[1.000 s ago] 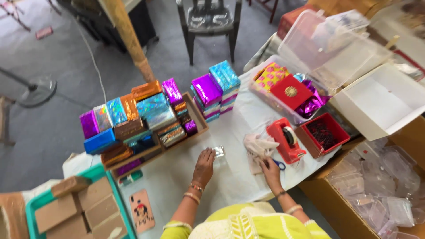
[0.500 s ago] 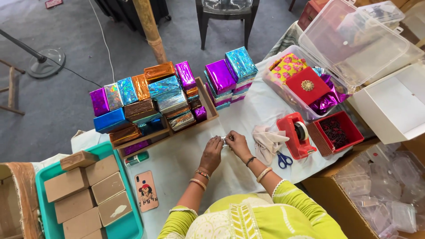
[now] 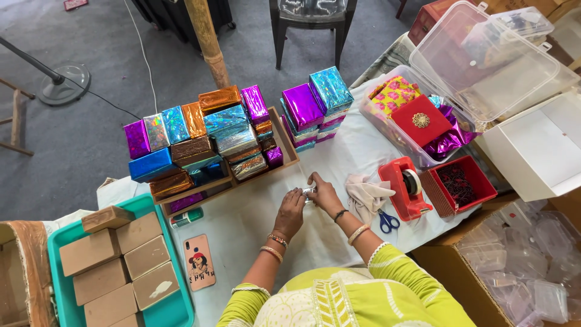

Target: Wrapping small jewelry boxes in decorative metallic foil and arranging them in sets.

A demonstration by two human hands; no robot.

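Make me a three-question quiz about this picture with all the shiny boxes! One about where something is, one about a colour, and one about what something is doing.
1. Where do the scissors lie?
A. On the white cloth beside the red tape dispenser
B. In the teal tray
C. On the chair

2. What colour is the tray holding the plain brown boxes?
A. Red
B. Teal
C. Purple

3. How is the clear plastic bin?
A. Lid shut
B. Upside down
C. Lid swung open

Answers:
1. A: the blue handles show just left of the dispenser's base.
2. B: its teal rim frames the boxes.
3. C: the lid stands tipped back, and the red box inside shows.
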